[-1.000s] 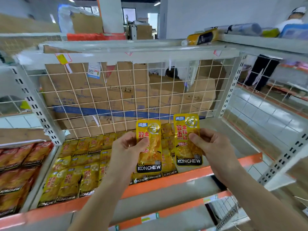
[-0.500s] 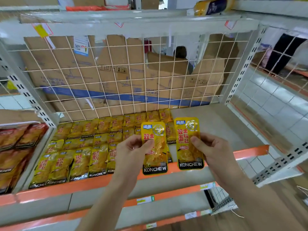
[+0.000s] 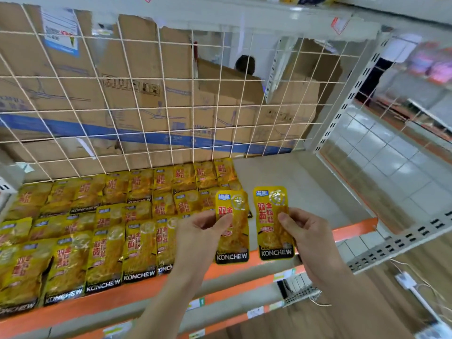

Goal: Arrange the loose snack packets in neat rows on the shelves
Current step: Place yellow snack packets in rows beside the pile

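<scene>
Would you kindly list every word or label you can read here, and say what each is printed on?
"KONCHEW": bottom band of the left-hand packet, the right-hand packet and the front-row shelf packets.
"双菌金钱肚": red characters on the right-hand packet.
Too blurred to read: carton label, shelf-edge tags.

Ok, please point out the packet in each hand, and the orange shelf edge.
Left packet (image 3: pixel 233 243): head view, lower middle, above KONCHEW.
Right packet (image 3: pixel 267 225): head view, middle, at the red print.
Orange edge (image 3: pixel 354 227): head view, bare right end.
</scene>
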`<action>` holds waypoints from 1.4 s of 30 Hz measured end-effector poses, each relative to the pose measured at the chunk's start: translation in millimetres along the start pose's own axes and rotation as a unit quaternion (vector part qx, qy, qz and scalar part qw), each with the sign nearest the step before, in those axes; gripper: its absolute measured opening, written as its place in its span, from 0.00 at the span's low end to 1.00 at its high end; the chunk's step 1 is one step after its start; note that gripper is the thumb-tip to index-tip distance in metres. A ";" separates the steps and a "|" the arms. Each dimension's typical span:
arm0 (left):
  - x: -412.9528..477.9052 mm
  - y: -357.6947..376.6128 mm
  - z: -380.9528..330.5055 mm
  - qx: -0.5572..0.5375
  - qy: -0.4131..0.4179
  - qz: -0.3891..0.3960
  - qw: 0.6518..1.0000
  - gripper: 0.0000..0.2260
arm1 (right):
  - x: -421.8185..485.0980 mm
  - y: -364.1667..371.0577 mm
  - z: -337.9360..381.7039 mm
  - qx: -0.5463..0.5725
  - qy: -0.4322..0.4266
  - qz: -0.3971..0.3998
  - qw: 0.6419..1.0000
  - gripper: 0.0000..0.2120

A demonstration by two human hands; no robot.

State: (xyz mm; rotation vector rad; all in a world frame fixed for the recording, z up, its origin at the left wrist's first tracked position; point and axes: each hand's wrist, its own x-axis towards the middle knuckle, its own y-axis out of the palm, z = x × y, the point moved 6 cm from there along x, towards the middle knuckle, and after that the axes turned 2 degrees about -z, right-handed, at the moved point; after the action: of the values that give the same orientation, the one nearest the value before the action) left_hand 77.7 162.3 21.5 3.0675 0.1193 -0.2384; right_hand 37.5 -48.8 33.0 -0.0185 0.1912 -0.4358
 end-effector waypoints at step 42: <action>24.9 86.1 64.7 0.545 0.273 -0.129 0.782 0.15 | 185.4 19.3 -34.2 0.007 0.030 0.132 0.991 0.08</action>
State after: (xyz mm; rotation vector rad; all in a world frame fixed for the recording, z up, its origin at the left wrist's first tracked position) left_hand 99.5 74.0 -41.4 4.1260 0.6366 0.9465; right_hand 204.0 -108.6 -35.2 0.0341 0.2468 -0.1728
